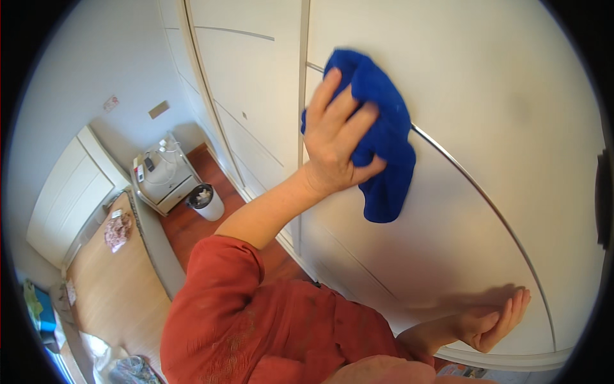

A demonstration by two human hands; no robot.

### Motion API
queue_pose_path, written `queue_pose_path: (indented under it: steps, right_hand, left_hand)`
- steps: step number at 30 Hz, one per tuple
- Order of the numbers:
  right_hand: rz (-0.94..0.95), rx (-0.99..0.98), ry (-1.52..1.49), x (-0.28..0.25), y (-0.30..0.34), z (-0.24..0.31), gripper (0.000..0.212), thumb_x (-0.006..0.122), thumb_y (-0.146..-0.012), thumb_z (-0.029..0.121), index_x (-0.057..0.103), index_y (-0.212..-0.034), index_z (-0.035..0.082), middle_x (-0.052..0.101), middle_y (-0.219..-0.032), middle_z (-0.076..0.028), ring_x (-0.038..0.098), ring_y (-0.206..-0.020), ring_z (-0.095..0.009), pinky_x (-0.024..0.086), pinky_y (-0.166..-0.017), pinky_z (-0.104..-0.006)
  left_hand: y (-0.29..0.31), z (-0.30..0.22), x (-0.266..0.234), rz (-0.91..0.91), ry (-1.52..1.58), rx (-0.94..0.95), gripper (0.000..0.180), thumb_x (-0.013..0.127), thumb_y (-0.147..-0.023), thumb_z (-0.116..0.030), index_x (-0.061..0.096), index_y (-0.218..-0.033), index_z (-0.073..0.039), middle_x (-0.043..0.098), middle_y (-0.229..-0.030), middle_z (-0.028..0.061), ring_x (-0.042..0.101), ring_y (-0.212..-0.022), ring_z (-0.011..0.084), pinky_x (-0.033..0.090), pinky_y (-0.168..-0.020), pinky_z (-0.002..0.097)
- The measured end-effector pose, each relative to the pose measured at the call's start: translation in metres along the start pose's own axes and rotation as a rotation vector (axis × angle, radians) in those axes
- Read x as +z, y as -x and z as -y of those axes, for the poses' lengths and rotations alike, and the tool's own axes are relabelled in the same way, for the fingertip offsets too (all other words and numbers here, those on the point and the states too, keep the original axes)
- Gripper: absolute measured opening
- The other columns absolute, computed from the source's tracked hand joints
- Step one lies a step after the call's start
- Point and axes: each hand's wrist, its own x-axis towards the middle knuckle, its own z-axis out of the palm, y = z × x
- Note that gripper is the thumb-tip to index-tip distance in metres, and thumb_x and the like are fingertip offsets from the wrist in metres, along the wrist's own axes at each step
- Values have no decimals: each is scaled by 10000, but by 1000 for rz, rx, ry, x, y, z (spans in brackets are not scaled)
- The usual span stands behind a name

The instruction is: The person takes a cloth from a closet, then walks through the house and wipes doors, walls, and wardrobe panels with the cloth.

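With its back toward me, my left hand (336,137) presses a blue cloth (387,128) against the white wardrobe door (473,70). Its fingers are spread over the cloth and the thumb points right; part of the cloth hangs below the hand. The cloth lies over a thin metal trim strip (476,182) that curves down the door. Lower right, my right hand (499,323) is raised close to the door with its fingers stretched out and nothing in it. Whether it touches the panel I cannot tell; a shadow falls beside it.
More wardrobe panels (249,83) continue on the left. A white nightstand (165,176) with cables and small items stands by the wall, a waste bin (208,203) in front of it on the reddish wood floor. A bed (115,281) with a pale headboard (75,185) fills the left side.
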Motion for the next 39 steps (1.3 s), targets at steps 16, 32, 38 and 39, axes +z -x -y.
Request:
queue_pose_path:
  steps: [16,32,38,39]
  right_hand:
    - [151,144,205,119,-43,141,385,474,-925,62,497,-1273,-99,491,-1339,-251,437,-1286,-383,313,-1092,-483]
    - [219,0,454,229,-35,178,409,539,-889,221,611,-1242,27,430,-1415,-221,349,-1357,-363,189,-1125,-480]
    - [205,2,417,217,-36,171,399,548,-872,201,628,-1211,8,449,-1397,-231,361,-1348,-370,188,-1127,-472]
    - [204,7,407,214,-35,170,397,554,-865,194,630,-1205,4,449,-1396,-235,361,-1348,-372,186,-1127,-473]
  left_hand:
    - [-14,111,-47,53,151,114,507,732,-637,-204,623,-1109,-57,556,-1274,156,460,-1240,395,355,-990,525]
    - [-56,174,-36,109,455,201,558,751,-614,-150,605,-1129,3,529,-1293,192,459,-1222,433,391,-997,490]
    - [-170,174,-14,-98,324,281,565,704,-776,-165,511,-1264,45,452,-1341,282,399,-1283,434,339,-1078,466]
    - [-170,170,-12,-159,386,267,561,708,-768,-151,513,-1254,53,477,-1317,282,415,-1269,436,346,-1075,458]
